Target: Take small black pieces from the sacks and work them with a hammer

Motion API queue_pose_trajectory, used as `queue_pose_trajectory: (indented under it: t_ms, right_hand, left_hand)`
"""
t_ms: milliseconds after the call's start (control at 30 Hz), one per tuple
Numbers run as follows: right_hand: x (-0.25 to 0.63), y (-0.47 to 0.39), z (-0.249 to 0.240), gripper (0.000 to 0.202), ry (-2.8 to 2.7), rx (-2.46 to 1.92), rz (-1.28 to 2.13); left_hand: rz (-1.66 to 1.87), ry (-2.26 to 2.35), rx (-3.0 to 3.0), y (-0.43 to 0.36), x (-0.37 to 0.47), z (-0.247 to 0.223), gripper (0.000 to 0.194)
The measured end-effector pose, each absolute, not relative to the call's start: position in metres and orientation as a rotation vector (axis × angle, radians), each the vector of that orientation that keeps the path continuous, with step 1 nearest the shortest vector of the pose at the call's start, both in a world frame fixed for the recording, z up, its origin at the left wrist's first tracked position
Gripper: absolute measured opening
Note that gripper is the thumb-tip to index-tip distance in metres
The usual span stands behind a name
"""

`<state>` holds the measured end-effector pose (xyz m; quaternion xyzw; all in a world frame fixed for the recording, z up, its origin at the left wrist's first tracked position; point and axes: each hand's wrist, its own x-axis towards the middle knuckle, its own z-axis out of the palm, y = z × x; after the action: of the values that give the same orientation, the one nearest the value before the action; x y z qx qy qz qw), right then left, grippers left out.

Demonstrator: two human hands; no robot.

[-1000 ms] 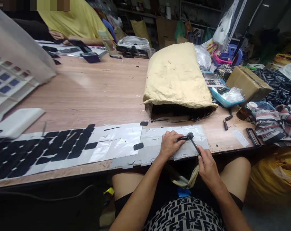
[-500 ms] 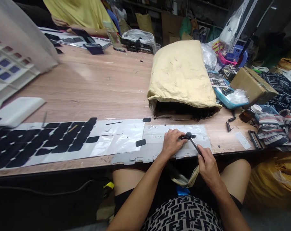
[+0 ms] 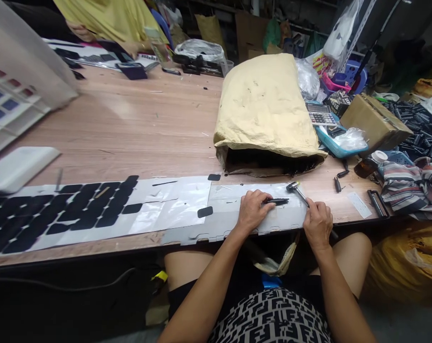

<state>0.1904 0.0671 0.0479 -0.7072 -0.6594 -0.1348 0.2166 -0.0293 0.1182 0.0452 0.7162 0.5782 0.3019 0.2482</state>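
My right hand [image 3: 318, 223] is wrapped round the handle of a small hammer [image 3: 301, 194], whose head is just right of a slim black piece with a bristly, comb-like edge [image 3: 281, 201]. Pinched at its left end by my left hand [image 3: 252, 208], that black piece lies over a grey-white sheet [image 3: 233, 224] at the table's front edge. What exactly the piece is, I cannot tell. Two flat black rounded pieces lie left of my left hand, one of them [image 3: 205, 211] near the sheet's edge.
A large yellowish paper sack [image 3: 262, 105], its dark mouth facing me, stands behind my hands. Rows of black rounded pieces [image 3: 80, 205] cover white paper at left. To the right are a blue basket [image 3: 341, 143], a brown bottle [image 3: 369, 164] and striped cloth [image 3: 402, 186]. Another person in yellow sits across.
The hammer's head has moved off the black piece to the right, and my right hand has shifted right and slightly up with it. My left hand keeps its hold on the piece.
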Motion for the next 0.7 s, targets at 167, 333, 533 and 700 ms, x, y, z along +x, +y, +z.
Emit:
queue_pose_trajectory:
  t_ms: [167, 333, 533, 700]
  right_hand:
    - [0.1893, 0.0643, 0.0443, 0.042, -1.849, -1.966, -0.384]
    - [0.1889, 0.0644, 0.0441, 0.04, -1.852, -1.964, -0.447]
    - [0.1885, 0.0643, 0.0439, 0.038, -1.85, -1.959, -0.473]
    - [0.1888, 0.0646, 0.0433, 0.039, -1.848, -1.953, -0.452]
  left_hand:
    - [0.806, 1.583, 1.984, 0.1186, -0.0293, 0.0421, 0.014]
    - [0.76, 1.595, 2.01, 0.1188, -0.0287, 0.0415, 0.02]
    - [0.736, 1.601, 2.029, 0.119, -0.0287, 0.0415, 0.025]
    - [0.741, 1.579, 2.062, 0.1184, -0.0298, 0.0415, 0.034]
